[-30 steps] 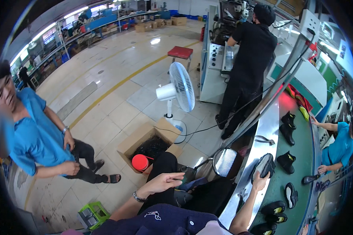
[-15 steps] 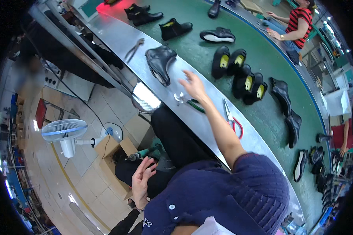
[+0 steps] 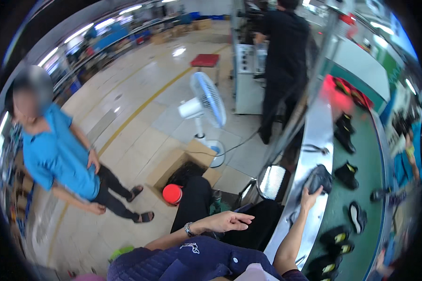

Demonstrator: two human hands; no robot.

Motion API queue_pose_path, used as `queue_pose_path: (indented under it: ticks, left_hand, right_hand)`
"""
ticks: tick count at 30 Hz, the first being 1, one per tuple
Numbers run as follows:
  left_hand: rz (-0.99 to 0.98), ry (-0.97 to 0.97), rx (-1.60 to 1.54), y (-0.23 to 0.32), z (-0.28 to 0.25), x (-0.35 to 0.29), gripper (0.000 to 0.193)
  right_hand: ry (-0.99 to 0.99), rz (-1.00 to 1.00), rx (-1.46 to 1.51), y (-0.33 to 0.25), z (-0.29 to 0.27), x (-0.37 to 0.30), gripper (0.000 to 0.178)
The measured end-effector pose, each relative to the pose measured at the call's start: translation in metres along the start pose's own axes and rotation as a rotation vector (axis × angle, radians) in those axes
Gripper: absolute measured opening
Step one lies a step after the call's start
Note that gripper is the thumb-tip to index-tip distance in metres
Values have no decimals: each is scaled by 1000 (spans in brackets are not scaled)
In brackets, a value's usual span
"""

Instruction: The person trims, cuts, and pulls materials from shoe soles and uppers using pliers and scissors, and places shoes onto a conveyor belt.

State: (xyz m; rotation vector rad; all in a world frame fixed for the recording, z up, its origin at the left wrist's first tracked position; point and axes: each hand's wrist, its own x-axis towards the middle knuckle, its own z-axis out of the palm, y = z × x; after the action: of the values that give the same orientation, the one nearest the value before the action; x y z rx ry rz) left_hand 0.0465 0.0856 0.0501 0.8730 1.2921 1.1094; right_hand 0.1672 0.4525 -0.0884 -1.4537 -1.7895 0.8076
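"Pick it up at four o'clock!"

"Right hand (image 3: 309,200) there, fingers and thumb closed on the near end of a dark shoe (image 3: 319,177)!"

"And that shoe?"

"On the silver surface (image 3: 313,131), one o'clock from the hand, with a blurred dark tool (image 3: 316,149) at twelve beyond it!"

"Left hand (image 3: 228,221)?"

"Six o'clock in view, empty above the lap, fingers loosely extended! A red-topped tub (image 3: 172,194) sits at ten from it, at the open cardboard box (image 3: 160,172)!"
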Motion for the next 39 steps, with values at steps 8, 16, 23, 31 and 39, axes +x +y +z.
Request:
queue_pose_path:
  ticks: [8,16,23,31,39]
  left_hand:
    - [-65,138,-185,-25,-8,-15,63]
    - [324,683,-826,4,-6,-26,79]
    - [441,1171,-1057,-85,-137,-149,60]
    - [379,1633,-786,-126,-185,-279,48]
    - [401,1615,-796,-148,-247,-299,46]
  right_hand:
    - [-195,127,639,-72,-82,-116,68]
    - [-959,-266,731,-180,-44,-248,87]
    - [-1245,-804,336,-263,-14,-276,41]
    - [-1252,-990,852,-335,-84,-242,28]
    - [-1300,-1225,935,-401,-122,-222,33]
